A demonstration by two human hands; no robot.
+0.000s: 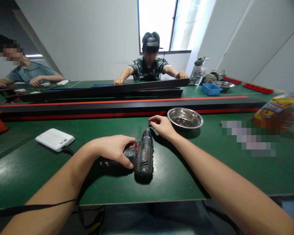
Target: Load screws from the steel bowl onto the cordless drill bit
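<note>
The left hand (112,150) grips the drill (145,158), which lies at near centre on the green table (176,176), bit (148,126) pointing far. The right hand (163,126) has thumb and forefinger close together at the bit's tip, left of the steel bowl (185,113); whether they pinch anything, I cannot tell. The step seems to be handwork at the tip; the next move calls for a steady drill and light touch

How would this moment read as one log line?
left hand: holding drill | right hand: at tip of bit | metal bowl: beside right hand, small dark pieces inside
</note>
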